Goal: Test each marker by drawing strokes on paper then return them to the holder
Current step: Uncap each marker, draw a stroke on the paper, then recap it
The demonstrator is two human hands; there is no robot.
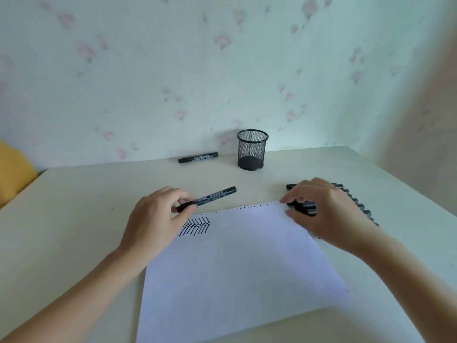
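Your left hand (150,219) has its grip closed on a black marker (206,198), pinching it near one end between thumb and fingertips; the marker lies almost level just above the tabletop (74,194), its free end pointing right and away from you, past the far edge of the paper (237,268). Your right hand (324,214) rests with curled fingers on a row of black markers (356,201) lying side by side just beyond the paper's far right corner; whether that grip actually encloses one of them you cannot tell, since the hand covers most of the row. On the paper, a small patch of black strokes (195,227) sits at the far left corner, close under your left hand. One more black marker, the lone marker (198,157), lies flat near the wall, just left of the mesh holder (252,149), apart from it. That holder stands upright at the back of the tabletop, well apart from both hands. A yellow object (12,169) shows at the left edge, beyond the tabletop.
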